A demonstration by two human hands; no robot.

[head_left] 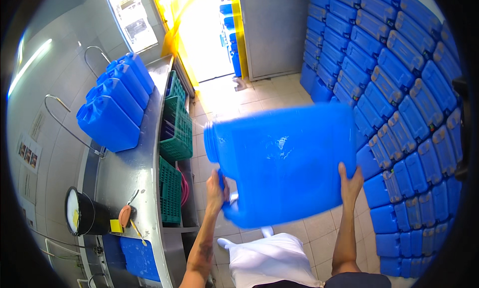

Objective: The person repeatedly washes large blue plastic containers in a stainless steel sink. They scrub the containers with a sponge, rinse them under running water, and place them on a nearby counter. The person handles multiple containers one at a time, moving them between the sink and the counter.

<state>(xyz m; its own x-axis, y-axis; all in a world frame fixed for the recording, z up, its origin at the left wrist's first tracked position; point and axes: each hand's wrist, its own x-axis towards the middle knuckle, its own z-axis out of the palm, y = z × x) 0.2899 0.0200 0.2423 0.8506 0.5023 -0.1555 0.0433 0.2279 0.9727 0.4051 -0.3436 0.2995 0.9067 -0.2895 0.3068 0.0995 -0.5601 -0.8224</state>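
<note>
A large blue plastic jerrycan (294, 168) is held up in front of me, lying on its side in the air. Its threaded neck (210, 142) points left. My left hand (217, 192) is wrapped round the handle below the neck. Against the bottom end on the right, my right hand (351, 184) presses with the thumb on the near face and the other fingers partly hidden. The jerrycan is slightly smeared by motion, and I cannot make out a cap on its neck.
Several blue jerrycans (114, 122) stand on the steel counter (149, 138) at left, beside curved taps (57, 101). Nearer are a black bucket (92, 215), brushes (125, 214) and a yellow sponge (116, 226). Green crates (175, 126) sit under the counter. Stacked jerrycans (399, 113) line the right wall.
</note>
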